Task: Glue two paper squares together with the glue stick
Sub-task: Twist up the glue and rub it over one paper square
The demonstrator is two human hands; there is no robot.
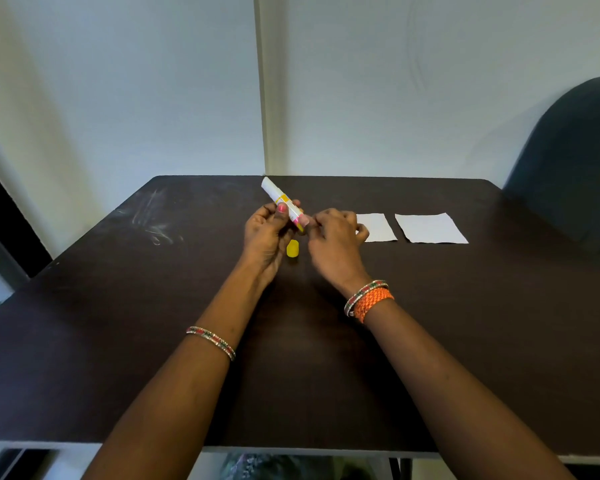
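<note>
Your two forearms reach in over the dark table (118, 306), both hands meeting at the glue stick (280, 199).

Left of the yellow cap (292, 249), your left hand (265, 233) is closed around the glue stick's lower half, holding it tilted above the tabletop; its long axis runs diagonally, white end pointing up, away and to the left, yellow end down toward the cap. Just right of the cap, your right hand (333, 237) pinches narrowly at that lower end, though whether it truly grips is hard to tell. Further right of the cap lie two white paper squares (430, 228) flat, side by side, slightly apart, the nearer one partly hidden by your right fingers.
</note>
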